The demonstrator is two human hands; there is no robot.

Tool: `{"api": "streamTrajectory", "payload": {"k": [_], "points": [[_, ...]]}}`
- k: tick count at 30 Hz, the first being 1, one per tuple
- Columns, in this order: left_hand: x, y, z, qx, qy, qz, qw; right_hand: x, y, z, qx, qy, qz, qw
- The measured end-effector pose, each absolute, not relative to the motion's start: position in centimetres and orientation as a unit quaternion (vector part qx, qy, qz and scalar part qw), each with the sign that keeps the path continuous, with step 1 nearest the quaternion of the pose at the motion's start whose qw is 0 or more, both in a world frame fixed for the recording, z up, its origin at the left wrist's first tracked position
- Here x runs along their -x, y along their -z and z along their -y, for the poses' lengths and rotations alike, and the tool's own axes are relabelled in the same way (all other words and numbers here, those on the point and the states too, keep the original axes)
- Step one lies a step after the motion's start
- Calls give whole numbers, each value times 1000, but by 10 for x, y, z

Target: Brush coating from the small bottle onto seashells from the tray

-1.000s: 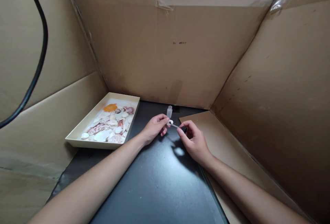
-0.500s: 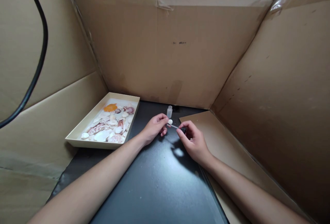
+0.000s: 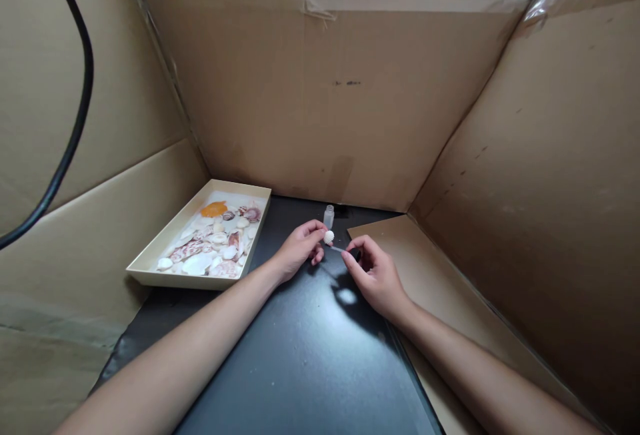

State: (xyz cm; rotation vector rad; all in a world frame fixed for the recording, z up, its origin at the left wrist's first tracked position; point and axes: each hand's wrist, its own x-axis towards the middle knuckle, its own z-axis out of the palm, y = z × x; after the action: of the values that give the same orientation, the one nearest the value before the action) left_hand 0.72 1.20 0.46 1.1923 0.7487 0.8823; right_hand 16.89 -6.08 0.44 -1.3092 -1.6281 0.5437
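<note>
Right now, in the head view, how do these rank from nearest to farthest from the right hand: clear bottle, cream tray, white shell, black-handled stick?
1. Black-handled stick: held in the right hand.
2. White shell: to its left, at the left hand's fingertips.
3. Clear bottle: standing behind the shell.
4. Cream tray: far left, beyond the left hand.

Counted: 2 hands (image 3: 301, 247), 1 white shell (image 3: 329, 237) outside the tray, 1 dark-capped applicator (image 3: 338, 249), 1 small bottle (image 3: 329, 218), 1 desk (image 3: 310, 355), 1 flat cardboard sheet (image 3: 430, 255), 3 cardboard walls (image 3: 320, 115), 1 black cable (image 3: 87, 81). 1 tray (image 3: 185, 281), containing 1 orange shell (image 3: 214, 209) plus more than 10 pale or patterned shells (image 3: 197, 263); overlap prevents an exact total.
</note>
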Motion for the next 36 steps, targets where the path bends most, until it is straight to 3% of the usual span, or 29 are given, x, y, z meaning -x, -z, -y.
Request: {"api": "streamTrajectory", "payload": {"k": [36], "points": [[-8, -5, -11, -541, -386, -339, 666, -171, -3, 61, 531, -230, 655, 486]]}}
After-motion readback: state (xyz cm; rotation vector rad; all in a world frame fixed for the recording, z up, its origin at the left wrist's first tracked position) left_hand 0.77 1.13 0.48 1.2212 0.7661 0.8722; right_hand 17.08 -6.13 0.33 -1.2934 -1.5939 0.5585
